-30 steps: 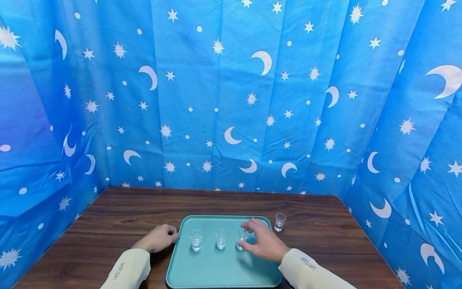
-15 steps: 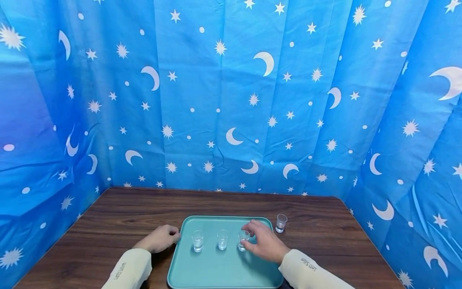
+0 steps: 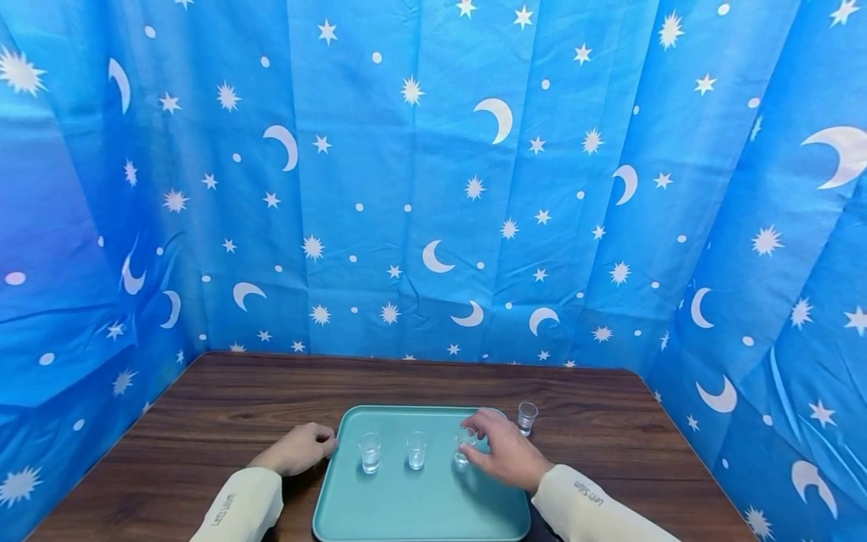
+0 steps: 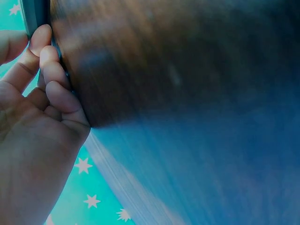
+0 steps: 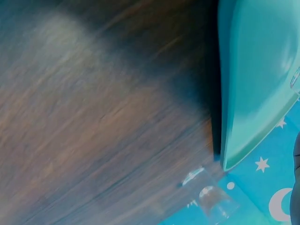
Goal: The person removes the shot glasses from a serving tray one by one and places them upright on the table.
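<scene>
Three clear shot glasses stand in a row over the teal tray [image 3: 420,512]: a left one [image 3: 369,453], a middle one [image 3: 416,450] and a right one [image 3: 464,446]. My right hand [image 3: 508,452] pinches the right shot glass between thumb and fingers; whether its base touches the tray I cannot tell. At the tray's left edge, my left hand [image 3: 298,448] has its thumb and index finger on the rim, with the other fingers curled, as the left wrist view shows. A fourth shot glass [image 3: 527,418] is on the table, just beyond my right hand.
Dark wood-grain table [image 3: 271,384] surrounds the tray. Blue cloth [image 3: 379,165] with moons and stars hangs behind and on both sides. In the right wrist view, the outside glass [image 5: 213,197] appears near the tray's corner.
My right hand has shifted a little to the right, and the pinched shot glass has moved with it, away from the middle glass. My left hand stays at the tray's edge.
</scene>
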A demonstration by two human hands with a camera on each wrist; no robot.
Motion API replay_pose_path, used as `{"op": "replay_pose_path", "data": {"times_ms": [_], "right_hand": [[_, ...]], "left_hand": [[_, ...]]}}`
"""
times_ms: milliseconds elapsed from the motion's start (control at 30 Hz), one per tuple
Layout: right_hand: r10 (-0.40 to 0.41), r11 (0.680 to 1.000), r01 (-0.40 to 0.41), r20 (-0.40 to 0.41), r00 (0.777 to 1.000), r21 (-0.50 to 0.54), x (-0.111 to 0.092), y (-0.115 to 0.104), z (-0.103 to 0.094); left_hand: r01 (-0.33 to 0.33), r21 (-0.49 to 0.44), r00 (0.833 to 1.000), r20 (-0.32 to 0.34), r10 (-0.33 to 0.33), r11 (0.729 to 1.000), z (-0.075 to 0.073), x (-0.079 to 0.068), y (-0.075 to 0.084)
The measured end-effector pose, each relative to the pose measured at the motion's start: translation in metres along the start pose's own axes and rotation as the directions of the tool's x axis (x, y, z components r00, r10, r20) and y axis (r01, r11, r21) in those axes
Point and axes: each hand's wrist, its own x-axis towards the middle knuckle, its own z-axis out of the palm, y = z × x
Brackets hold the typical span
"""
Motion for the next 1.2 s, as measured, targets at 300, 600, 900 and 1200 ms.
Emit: {"op": "replay_pose_path", "data": {"times_ms": [300, 600, 900, 1200], "right_hand": [[-0.024, 0.999, 0.023, -0.022, 0.999, -0.026, -0.008, 0.012, -0.011], [-0.005, 0.998, 0.002, -0.054, 0.999, -0.062, -0.015, 0.026, -0.028], [0.054, 0.996, -0.059, -0.073, 0.996, -0.064, -0.027, 0.043, -0.047], [0.098, 0.988, -0.109, -0.099, 0.99, -0.109, -0.039, 0.056, -0.058]], "left_hand": [[0.01, 0.007, 1.0, -0.005, -0.01, 1.0, 0.001, 0.0, 0.0], [0.02, -0.013, 1.0, 0.002, -0.02, 1.0, 0.001, 0.0, 0.0], [-0.001, -0.002, 1.0, -0.002, 0.001, 1.0, 0.0, 0.0, -0.001], [-0.01, 0.0, 1.0, -0.017, 0.01, 1.0, 0.0, -0.001, 0.0]]}}
